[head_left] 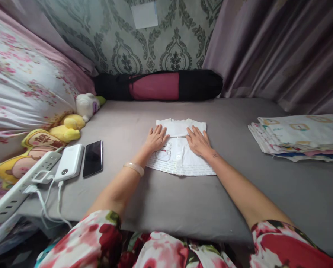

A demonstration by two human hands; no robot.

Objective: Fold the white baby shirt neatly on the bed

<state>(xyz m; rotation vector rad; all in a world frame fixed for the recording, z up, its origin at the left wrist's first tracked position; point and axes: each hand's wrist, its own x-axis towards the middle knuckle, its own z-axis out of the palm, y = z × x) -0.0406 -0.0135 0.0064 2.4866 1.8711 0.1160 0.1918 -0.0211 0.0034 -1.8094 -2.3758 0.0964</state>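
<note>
A small white baby shirt (180, 164) with a button front, a bear drawing and a printed lower band lies flat on the grey-covered surface. Its upper part is folded over into a plain white strip near the far side. My left hand (156, 139) rests flat on the shirt's left side, fingers spread, partly covering the bear drawing. On the right side, my right hand (197, 141) presses down with its fingers stretched out over the folded strip. Neither hand grips the cloth. The fabric under both palms is hidden.
A stack of folded cloths (300, 136) lies at the right. To the left are a black phone (93, 159), a white power bank (69, 162), a power strip (23, 186) with cables, and plush toys (68, 128). A black-and-red bag (155, 86) lies along the back wall.
</note>
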